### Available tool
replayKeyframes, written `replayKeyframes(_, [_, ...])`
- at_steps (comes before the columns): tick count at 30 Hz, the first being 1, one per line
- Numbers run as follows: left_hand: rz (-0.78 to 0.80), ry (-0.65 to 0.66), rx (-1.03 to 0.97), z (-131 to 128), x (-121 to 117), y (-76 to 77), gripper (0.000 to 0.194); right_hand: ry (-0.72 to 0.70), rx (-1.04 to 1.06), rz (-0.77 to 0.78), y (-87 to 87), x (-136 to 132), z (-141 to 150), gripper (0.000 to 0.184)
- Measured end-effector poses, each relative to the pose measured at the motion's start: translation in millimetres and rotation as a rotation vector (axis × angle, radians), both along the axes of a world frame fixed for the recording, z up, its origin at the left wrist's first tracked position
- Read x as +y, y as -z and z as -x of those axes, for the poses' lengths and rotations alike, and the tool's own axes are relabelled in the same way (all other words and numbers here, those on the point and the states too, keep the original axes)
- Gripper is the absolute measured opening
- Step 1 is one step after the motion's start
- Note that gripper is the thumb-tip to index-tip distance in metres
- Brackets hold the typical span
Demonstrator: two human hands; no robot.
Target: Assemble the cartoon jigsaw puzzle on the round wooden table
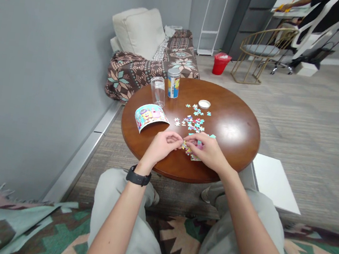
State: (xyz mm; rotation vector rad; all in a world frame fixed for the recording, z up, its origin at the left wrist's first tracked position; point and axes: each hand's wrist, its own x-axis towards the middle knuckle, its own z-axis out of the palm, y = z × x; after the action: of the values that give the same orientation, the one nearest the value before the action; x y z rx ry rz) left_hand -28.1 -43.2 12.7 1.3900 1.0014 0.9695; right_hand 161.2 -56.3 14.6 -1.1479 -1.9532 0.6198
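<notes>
The left hand [165, 141] and right hand [206, 150] nearly meet at the near part of the table, fingertips bunched around a small yellow puzzle piece [183, 145]; whether either hand actually pinches it, I cannot tell. Under and beside the right hand lies a patch of puzzle [195, 158], partly hidden, close to the table's near edge. Loose pieces [194, 124], flat and knobbly, are scattered just beyond. Left of them a glossy picture card [150, 113] bows up in an arch, near the left rim; behind it stand a clear glass [158, 92] and a printed cylindrical can [173, 84], toward the far-left edge. A shallow round lid [204, 104] lies past the pieces. The round table [235, 132] is polished brown wood, its right side bare and shiny, giving room there. Beyond are a patterned woven cover [180, 54] and a streaky grey carpet [288, 119].
</notes>
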Motion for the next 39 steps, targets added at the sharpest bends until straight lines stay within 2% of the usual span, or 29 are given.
replayKeyframes(4, [-0.009,0.026,0.038,4.1,-0.7,0.8,0.020,0.011,0.077,0.072,3.6,1.9,3.9,0.011])
replayKeyframes(7, [-0.087,0.026,0.169,9.8,-3.3,-3.1,0.015,0.007,0.090,0.093,3.1,1.9,3.0,0.010])
replayKeyframes(11, [-0.227,0.091,0.343,15.7,-6.4,-8.9,0.009,-0.011,0.028,0.081,1.0,-0.1,1.7,0.012])
replayKeyframes(16, [-0.372,0.157,0.390,17.0,-5.6,-7.6,0.009,-0.011,-0.031,0.054,2.9,-1.8,3.3,0.012])
replayKeyframes(20, [-0.428,0.191,0.456,17.0,-4.0,-4.3,0.008,-0.016,-0.067,0.024,4.1,-2.1,4.9,0.011])
replayKeyframes(28, [-0.428,0.203,0.437,17.8,-2.1,-2.1,0.012,-0.006,-0.089,0.003,4.7,-1.5,4.3,0.011])
replayKeyframes(34, [-0.439,0.208,0.443,17.5,-1.7,-0.2,0.012,-0.006,-0.050,0.041,1.7,-0.4,2.3,0.027])
replayKeyframes(39, [-0.433,0.228,0.448,17.8,-2.1,0.0,0.014,0.008,-0.045,0.057,1.4,0.0,2.0,0.029])
